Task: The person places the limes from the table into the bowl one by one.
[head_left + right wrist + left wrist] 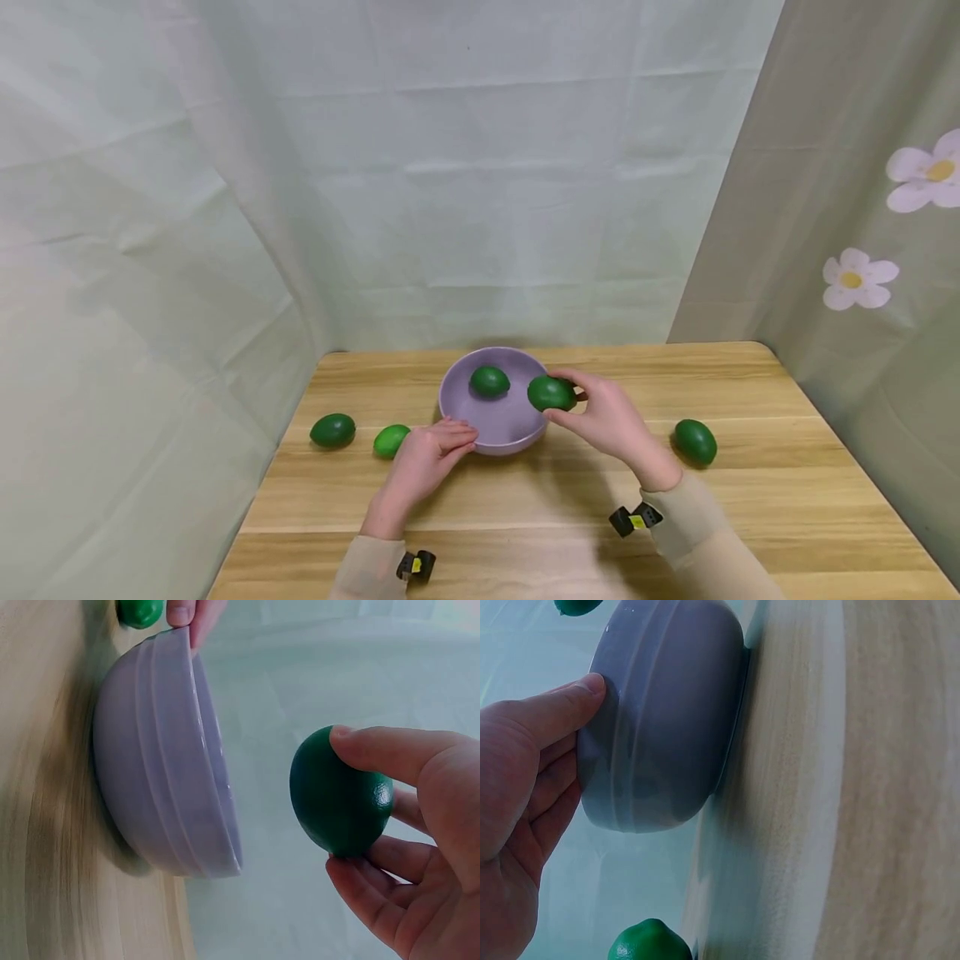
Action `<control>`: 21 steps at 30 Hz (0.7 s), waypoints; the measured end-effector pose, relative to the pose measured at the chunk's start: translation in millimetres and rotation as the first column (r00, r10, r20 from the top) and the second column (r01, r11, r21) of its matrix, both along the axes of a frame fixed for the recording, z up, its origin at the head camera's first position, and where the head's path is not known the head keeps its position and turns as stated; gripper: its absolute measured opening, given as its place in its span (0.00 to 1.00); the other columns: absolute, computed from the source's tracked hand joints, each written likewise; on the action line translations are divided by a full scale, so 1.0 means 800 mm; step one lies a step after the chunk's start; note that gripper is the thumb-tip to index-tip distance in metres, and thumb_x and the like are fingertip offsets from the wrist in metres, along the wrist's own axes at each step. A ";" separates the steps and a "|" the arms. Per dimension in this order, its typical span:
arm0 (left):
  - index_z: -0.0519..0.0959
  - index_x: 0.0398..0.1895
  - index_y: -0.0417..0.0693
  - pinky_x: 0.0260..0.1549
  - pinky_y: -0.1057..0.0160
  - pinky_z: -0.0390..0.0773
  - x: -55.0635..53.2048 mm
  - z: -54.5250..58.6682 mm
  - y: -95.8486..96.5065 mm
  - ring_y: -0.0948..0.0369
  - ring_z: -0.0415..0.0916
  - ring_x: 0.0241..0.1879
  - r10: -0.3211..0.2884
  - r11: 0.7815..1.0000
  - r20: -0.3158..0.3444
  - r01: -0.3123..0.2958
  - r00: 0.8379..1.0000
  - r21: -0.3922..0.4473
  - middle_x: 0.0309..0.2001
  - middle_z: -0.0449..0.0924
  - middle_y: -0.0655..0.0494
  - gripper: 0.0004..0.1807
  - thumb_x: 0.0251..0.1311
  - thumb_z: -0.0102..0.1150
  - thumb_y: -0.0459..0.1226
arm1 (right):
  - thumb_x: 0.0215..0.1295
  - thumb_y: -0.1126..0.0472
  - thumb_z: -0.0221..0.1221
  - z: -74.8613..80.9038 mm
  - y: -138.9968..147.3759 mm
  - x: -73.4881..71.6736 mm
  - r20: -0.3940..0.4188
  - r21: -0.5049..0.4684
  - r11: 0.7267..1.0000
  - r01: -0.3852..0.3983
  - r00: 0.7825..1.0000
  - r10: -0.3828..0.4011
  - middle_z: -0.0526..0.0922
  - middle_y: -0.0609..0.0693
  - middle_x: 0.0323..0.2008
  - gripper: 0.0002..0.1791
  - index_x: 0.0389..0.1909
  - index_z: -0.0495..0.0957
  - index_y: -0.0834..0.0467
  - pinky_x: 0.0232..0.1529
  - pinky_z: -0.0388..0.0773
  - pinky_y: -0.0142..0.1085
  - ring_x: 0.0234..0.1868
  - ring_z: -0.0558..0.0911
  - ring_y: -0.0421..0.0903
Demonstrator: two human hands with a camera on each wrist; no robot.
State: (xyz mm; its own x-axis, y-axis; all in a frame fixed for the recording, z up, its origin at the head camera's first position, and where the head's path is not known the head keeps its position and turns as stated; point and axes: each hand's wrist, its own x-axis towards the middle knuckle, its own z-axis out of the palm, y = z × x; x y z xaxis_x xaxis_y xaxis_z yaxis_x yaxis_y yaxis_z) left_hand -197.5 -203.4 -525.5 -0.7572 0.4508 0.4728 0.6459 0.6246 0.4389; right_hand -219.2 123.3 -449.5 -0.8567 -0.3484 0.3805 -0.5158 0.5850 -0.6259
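Note:
A lilac bowl (504, 425) stands upright on the wooden table. My left hand (429, 454) pinches its near-left rim, thumb on the outer wall in the left wrist view. One dark green oval fruit (490, 382) lies inside the bowl. My right hand (609, 414) grips another dark green oval fruit (337, 796) between thumb and fingers. That fruit is held above the bowl's right rim, apart from it in the right wrist view. A brighter green lime (391, 441) lies just left of my left hand, partly hidden by it.
A dark green oval fruit (333, 430) lies at the table's left, and another dark green oval fruit (695, 442) sits to the right, near my right forearm. Pale curtains (510, 208) hang behind the table (517, 533) and along both its sides.

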 end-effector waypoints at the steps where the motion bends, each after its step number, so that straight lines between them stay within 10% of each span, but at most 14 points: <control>1: 0.93 0.50 0.46 0.69 0.54 0.78 0.000 0.000 0.000 0.56 0.87 0.57 -0.001 1.000 0.000 0.001 1.000 -0.001 0.51 0.91 0.56 0.11 0.65 0.76 0.36 | 0.60 0.55 0.80 -0.001 -0.001 -0.002 -0.002 0.002 1.000 0.007 1.000 -0.007 0.88 0.47 0.57 0.31 0.65 0.83 0.53 0.49 0.88 0.44 0.49 0.86 0.43; 21: 0.92 0.50 0.46 0.68 0.54 0.78 0.000 0.000 -0.001 0.56 0.87 0.57 -0.001 1.000 0.008 0.001 1.000 0.010 0.51 0.91 0.56 0.11 0.65 0.76 0.35 | 0.60 0.53 0.80 -0.011 -0.032 -0.026 0.018 0.095 0.995 0.009 1.000 -0.011 0.89 0.49 0.52 0.31 0.63 0.84 0.54 0.44 0.87 0.40 0.43 0.85 0.43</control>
State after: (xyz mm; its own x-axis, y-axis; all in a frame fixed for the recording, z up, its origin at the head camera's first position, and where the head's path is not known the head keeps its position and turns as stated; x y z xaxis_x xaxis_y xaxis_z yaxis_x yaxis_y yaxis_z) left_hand -197.3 -203.8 -525.5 -0.7604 0.4470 0.4712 0.6432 0.6194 0.4502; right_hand -239.7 97.8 -458.0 -0.8668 -0.3737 0.3301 -0.4986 0.6471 -0.5767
